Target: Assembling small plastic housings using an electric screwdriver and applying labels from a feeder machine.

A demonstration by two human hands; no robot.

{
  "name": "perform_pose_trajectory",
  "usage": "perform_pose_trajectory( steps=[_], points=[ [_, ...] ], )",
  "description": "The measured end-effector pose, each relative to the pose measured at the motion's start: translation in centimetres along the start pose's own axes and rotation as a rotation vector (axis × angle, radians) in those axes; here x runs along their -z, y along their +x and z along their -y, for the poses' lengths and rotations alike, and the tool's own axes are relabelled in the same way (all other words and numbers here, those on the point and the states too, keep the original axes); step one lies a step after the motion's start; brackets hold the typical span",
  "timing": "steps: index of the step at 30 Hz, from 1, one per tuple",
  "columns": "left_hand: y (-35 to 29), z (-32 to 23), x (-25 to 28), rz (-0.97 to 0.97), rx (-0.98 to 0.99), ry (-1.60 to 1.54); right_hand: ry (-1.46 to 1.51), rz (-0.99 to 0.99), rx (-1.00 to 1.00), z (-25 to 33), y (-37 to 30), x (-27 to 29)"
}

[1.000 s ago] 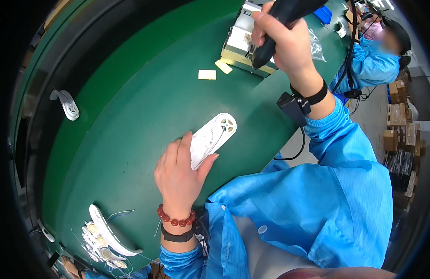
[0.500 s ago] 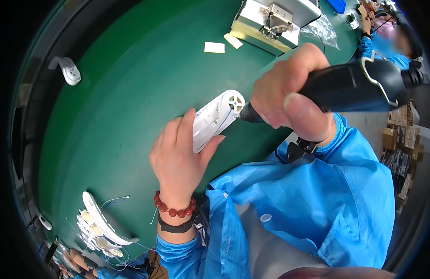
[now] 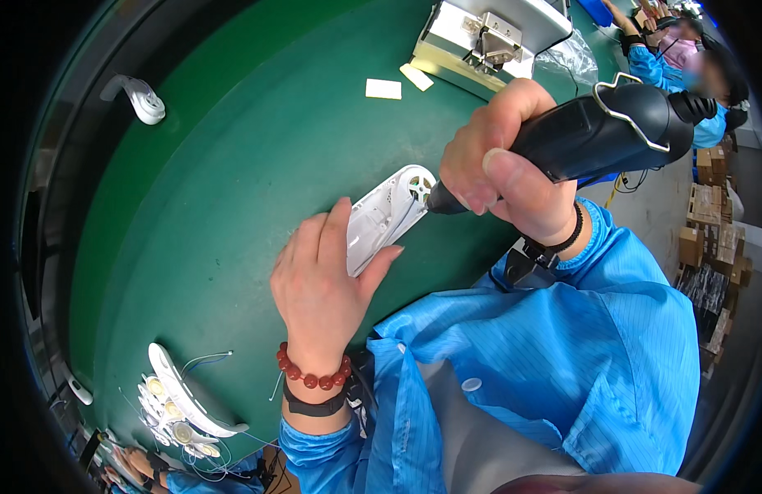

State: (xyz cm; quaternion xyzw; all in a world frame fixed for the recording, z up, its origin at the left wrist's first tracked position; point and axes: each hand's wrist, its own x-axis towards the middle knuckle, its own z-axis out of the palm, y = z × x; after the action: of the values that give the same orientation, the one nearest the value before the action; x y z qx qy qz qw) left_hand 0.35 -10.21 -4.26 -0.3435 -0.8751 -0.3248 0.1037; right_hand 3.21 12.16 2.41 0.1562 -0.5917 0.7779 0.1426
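My left hand [image 3: 319,276] grips the near end of a long white plastic housing [image 3: 377,229] on the green table, thumb on one edge and fingers on the other. At the housing's far end sits a round spoked part [image 3: 417,186], with a thin wire running along the inside. My right hand [image 3: 517,160] is wrapped round a black electric screwdriver [image 3: 599,132] with a metal hanging loop. The screwdriver is tilted nearly flat, its nose at the housing's edge beside the round part. Whether the tip touches a screw is too small to tell.
A metal fixture [image 3: 472,41] stands at the far edge near two pale cards [image 3: 383,88] and a clear bag [image 3: 572,59]. A white curved part [image 3: 144,103] lies far left. Another housing [image 3: 183,387] and wired round parts [image 3: 171,412] lie near left. A co-worker [image 3: 657,66] sits far right.
The screwdriver's rear end has swung up and a little left, while its nose stays by the round part. My left hand and the housing have shifted very slightly.
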Motion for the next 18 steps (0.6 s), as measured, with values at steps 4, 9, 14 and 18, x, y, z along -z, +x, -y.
perform_pose_trajectory(
  steps=[4, 9, 14, 18],
  points=[
    [0.3, -0.3, 0.4, 0.024, 0.043, -0.027, -0.013, 0.048, 0.016, 0.0, 0.1, 0.2],
    [0.2, -0.5, 0.5, 0.022, 0.053, -0.015, -0.026, 0.052, 0.009, 0.2, -0.4, -0.1],
    [0.1, -0.3, 0.4, 0.005, 0.031, 0.011, -0.010, 0.057, 0.037, 0.0, -0.9, -0.2],
    [0.2, -0.5, 0.5, 0.026, 0.052, -0.010, -0.046, 0.070, 0.053, -0.1, -1.1, -0.2]
  ],
)
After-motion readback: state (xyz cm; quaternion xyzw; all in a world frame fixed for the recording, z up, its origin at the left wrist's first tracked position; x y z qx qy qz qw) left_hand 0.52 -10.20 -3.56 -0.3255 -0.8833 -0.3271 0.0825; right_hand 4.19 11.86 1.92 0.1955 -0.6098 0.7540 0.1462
